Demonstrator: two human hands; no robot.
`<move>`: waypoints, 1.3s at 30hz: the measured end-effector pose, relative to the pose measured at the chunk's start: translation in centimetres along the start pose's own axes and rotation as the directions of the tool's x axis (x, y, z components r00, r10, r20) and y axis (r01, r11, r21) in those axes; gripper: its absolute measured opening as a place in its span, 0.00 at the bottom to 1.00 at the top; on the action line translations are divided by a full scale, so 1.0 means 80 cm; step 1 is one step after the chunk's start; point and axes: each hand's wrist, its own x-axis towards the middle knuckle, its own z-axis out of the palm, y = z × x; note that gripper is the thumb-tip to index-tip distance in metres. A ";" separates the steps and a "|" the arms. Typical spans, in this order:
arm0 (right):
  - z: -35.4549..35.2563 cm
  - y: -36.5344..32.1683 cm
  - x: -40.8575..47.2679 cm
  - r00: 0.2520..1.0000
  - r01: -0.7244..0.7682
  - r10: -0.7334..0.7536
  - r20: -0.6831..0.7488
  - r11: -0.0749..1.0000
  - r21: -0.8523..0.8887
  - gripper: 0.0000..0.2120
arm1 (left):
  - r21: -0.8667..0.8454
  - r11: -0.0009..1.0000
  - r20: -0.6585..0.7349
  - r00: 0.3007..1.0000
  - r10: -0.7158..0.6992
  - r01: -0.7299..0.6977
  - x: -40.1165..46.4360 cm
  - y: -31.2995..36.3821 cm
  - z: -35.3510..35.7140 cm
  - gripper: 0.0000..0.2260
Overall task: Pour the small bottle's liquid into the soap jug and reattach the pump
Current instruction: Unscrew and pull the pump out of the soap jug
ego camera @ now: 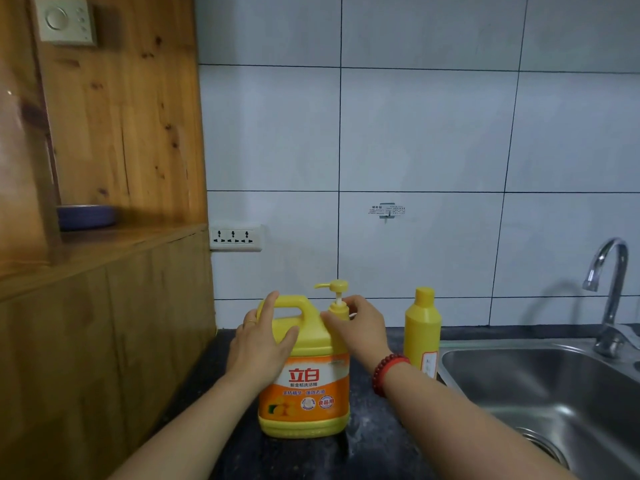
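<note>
Jug (304, 386) is stood upright on the dark counter (374, 445), steadied by the left hand (263, 344) laid flat with straight fingers. The pump (335, 299) collar is pinched by the right hand (360, 327). Bottle (422, 327) stands capped just beside, near the sink (540, 386).

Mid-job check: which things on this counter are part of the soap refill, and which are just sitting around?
In the job: soap jug, steadied by the left hand; pump, its collar gripped by the right hand; small bottle, capped, upright beside the jug.

Just about: sink, tap, wall socket, blue dish.
</note>
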 end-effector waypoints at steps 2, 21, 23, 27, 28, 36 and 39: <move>-0.002 0.000 0.001 1.000 0.008 -0.008 -0.008 1.000 -0.008 0.11 | 0.023 1.000 0.008 1.000 -0.011 0.011 0.000 -0.001 0.001 0.34; -0.010 -0.001 0.012 0.999 0.046 -0.046 -0.001 0.993 -0.110 0.10 | -0.013 1.000 0.031 0.999 0.013 -0.012 0.000 -0.004 -0.002 0.45; -0.010 -0.002 0.013 0.999 0.046 -0.046 0.008 0.992 -0.117 0.10 | -0.015 1.000 0.033 0.999 0.016 -0.015 -0.001 -0.004 -0.002 0.44; -0.010 -0.002 0.013 0.998 0.059 -0.057 0.020 0.991 -0.120 0.12 | -0.024 1.000 0.038 0.999 0.016 -0.016 -0.001 -0.003 -0.003 0.44; -0.011 -0.002 0.013 0.998 0.062 -0.059 0.022 0.991 -0.123 0.13 | -0.027 1.000 0.039 0.999 0.017 -0.016 -0.002 -0.003 -0.003 0.44; -0.013 -0.003 0.015 0.998 0.066 -0.061 0.035 0.988 -0.138 0.16 | -0.027 1.000 0.037 0.999 0.014 -0.013 -0.003 -0.001 -0.005 0.44; -0.013 -0.003 0.016 0.998 0.058 -0.052 0.046 0.988 -0.145 0.17 | -0.035 0.999 0.040 0.999 0.015 -0.013 -0.002 -0.001 -0.005 0.44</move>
